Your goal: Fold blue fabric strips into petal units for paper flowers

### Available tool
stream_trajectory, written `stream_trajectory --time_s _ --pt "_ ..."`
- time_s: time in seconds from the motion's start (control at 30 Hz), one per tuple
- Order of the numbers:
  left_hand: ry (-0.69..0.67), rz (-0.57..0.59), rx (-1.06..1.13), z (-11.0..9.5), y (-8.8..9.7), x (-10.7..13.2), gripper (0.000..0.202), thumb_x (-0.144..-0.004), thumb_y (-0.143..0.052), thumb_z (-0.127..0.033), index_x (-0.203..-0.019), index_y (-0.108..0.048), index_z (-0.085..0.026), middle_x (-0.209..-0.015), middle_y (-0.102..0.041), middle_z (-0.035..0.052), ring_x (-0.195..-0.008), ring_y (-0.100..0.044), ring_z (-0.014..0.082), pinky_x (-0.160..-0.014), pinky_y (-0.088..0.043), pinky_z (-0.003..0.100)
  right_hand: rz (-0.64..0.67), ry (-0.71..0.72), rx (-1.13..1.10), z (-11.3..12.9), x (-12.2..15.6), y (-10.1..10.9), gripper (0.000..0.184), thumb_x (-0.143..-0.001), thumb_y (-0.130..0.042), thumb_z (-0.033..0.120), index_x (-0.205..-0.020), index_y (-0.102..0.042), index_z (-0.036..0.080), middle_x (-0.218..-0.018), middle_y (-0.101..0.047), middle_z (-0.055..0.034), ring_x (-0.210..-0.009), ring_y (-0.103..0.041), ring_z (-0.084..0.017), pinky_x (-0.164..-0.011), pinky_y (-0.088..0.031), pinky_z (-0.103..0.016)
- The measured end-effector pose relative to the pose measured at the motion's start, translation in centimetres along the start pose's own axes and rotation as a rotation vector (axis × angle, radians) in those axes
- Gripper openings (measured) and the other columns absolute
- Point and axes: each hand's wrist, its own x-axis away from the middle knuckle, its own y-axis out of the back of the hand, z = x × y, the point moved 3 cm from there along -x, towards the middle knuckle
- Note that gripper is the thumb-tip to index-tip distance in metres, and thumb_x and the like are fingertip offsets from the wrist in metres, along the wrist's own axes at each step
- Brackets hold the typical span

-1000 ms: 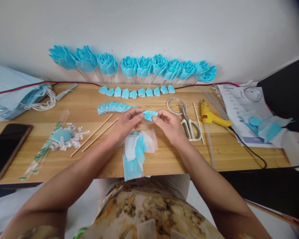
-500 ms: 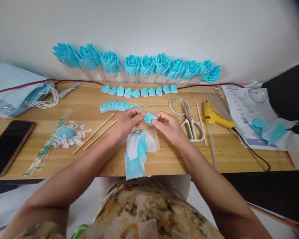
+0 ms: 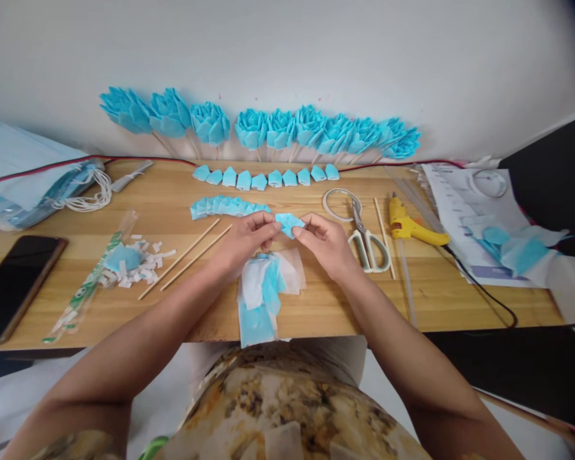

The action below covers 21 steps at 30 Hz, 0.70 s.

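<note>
Both hands pinch one small folded blue petal piece above the wooden table. My left hand grips its left edge with closed fingertips, and my right hand grips its right edge the same way. Just below the hands lies a loose pile of blue and white fabric scraps, reaching the table's front edge. Behind the hands sit an overlapped row of folded petals and a spaced row of folded petals.
Blue fabric flowers on sticks lean on the wall. Tape ring, scissors and a yellow glue gun with its cord lie right. Two wooden sticks, white snippets, a phone and stacked face masks lie left.
The hands stay on the blue piece, with only small finger shifts along its edges. The view has wobbled slightly.
</note>
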Motion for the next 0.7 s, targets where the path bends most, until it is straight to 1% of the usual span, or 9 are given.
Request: stream_trajectory --time_s 0.1,0.23,0.3,0.4,0.53,0.7 --pt "-0.02 -0.017 -0.013 -0.2 -0.03 0.08 0.022 -0.082 -0.071 -0.033 -0.071 -0.06 -0.017 -0.061 -0.054 -0.003 -0.057 -0.046 0.0085 -0.058 -0.038 0.024 0.011 0.007 0.015 0.11 0.02 -0.01 0.022 -0.081 -0.068 0.037 -0.073 -0.057 0.02 -0.068 -0.049 0.0038 -0.065 -0.042 -0.011 -0.062 -0.034 -0.027" --pt "0.001 0.03 0.009 -0.31 -0.48 0.2 0.027 -0.086 -0.067 -0.042 -0.077 -0.059 -0.017 -0.069 -0.058 -0.0018 -0.059 -0.049 0.0092 -0.059 -0.041 0.024 -0.011 0.007 -0.003 0.21 0.03 0.06 0.022 -0.08 -0.069 0.037 -0.073 -0.058 0.02 -0.067 -0.048 0.004 -0.064 -0.042 -0.011 -0.062 -0.035 -0.027" --pt "0.022 0.041 0.006 -0.23 -0.7 0.24 0.028 -0.084 -0.069 -0.044 -0.083 -0.059 -0.018 -0.07 -0.058 -0.0023 -0.058 -0.05 0.0094 -0.057 -0.04 0.024 -0.012 0.008 -0.013 0.19 0.04 0.05 0.02 -0.08 -0.07 0.036 -0.075 -0.059 0.02 -0.067 -0.049 0.0042 -0.064 -0.042 -0.011 -0.062 -0.035 -0.027" --pt "0.035 0.03 -0.006 -0.14 -0.86 0.28 0.029 -0.078 -0.074 -0.04 -0.089 -0.058 -0.018 -0.066 -0.055 -0.0044 -0.056 -0.047 0.0092 -0.054 -0.038 0.024 0.007 0.02 -0.011 0.14 0.05 -0.05 0.019 -0.08 -0.069 0.034 -0.074 -0.059 0.02 -0.066 -0.048 0.0046 -0.064 -0.041 -0.011 -0.062 -0.034 -0.027" --pt "0.036 0.053 -0.028 -0.18 -0.92 0.35 0.024 -0.078 -0.072 -0.037 -0.079 -0.057 -0.018 -0.063 -0.051 -0.0048 -0.056 -0.044 0.0084 -0.055 -0.036 0.024 0.027 0.032 -0.001 0.07 0.06 -0.17 0.019 -0.081 -0.068 0.032 -0.072 -0.057 0.02 -0.066 -0.046 0.0051 -0.063 -0.04 -0.01 -0.061 -0.033 -0.026" --pt "0.027 0.033 -0.069 -0.29 -0.85 0.33 0.021 -0.077 -0.07 -0.035 -0.075 -0.058 -0.017 -0.06 -0.051 -0.0043 -0.056 -0.044 0.0091 -0.056 -0.034 0.025 0.046 0.033 0.023 -0.09 0.13 -0.33 0.017 -0.082 -0.067 0.033 -0.075 -0.059 0.02 -0.066 -0.047 0.0053 -0.062 -0.04 -0.01 -0.06 -0.034 -0.026"
